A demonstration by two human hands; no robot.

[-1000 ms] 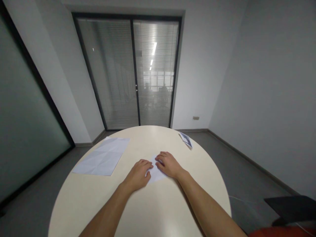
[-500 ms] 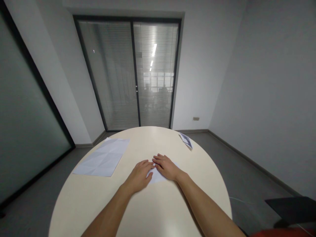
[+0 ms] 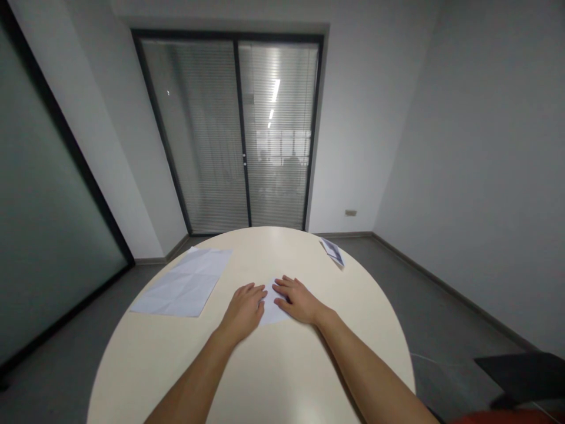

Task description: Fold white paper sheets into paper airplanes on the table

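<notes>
A small white sheet of paper (image 3: pixel 272 311) lies on the round cream table (image 3: pixel 273 371), partly covered by both hands. My left hand (image 3: pixel 244 307) rests palm down over its left edge, fingers stretched forward. On the right side of the paper lies my right hand (image 3: pixel 296 299), also flat, with its fingers spread and pointing left. A strip of the paper shows between the two hands. What the palms cover is hidden.
A larger creased white sheet (image 3: pixel 183 282) lies at the table's left. Near the far right edge sits a folded printed paper (image 3: pixel 332 252). A dark chair-like object (image 3: pixel 521 374) stands beyond the table at lower right.
My left hand has slid a little left, so the gap between the hands is wider and more of the paper shows. My right hand has hardly moved.
</notes>
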